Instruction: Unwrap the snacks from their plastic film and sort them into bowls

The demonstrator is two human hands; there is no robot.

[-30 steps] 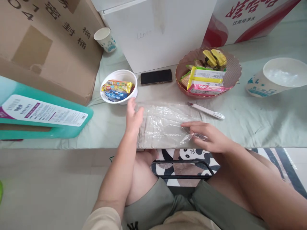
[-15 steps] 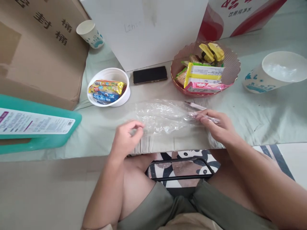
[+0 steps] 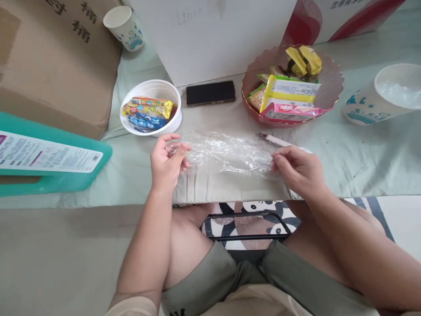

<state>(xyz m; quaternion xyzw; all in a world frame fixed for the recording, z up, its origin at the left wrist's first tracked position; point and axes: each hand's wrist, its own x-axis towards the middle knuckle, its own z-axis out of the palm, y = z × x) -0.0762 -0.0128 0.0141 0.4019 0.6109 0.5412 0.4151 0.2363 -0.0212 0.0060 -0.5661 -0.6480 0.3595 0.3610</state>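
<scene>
A crumpled clear plastic bag stretches between my two hands over the near part of the table. My left hand has its thumb and fingers closed on the bag's left end. At the other end, my right hand pinches the plastic between thumb and forefinger. Just beyond the right fingers lies a slim white pen-like thing with a dark tip, partly hidden by that hand.
Behind the bag are a white bowl of wrapped snacks, a phone and a pink glass bowl of snacks. Paper cups stand left and right. A green jug, a cardboard box and a white box flank the table.
My left hand has moved up and taken hold of the bag's left end. My right hand keeps its pinch on the other end; the pen-like thing now lies apart from its fingertips.
</scene>
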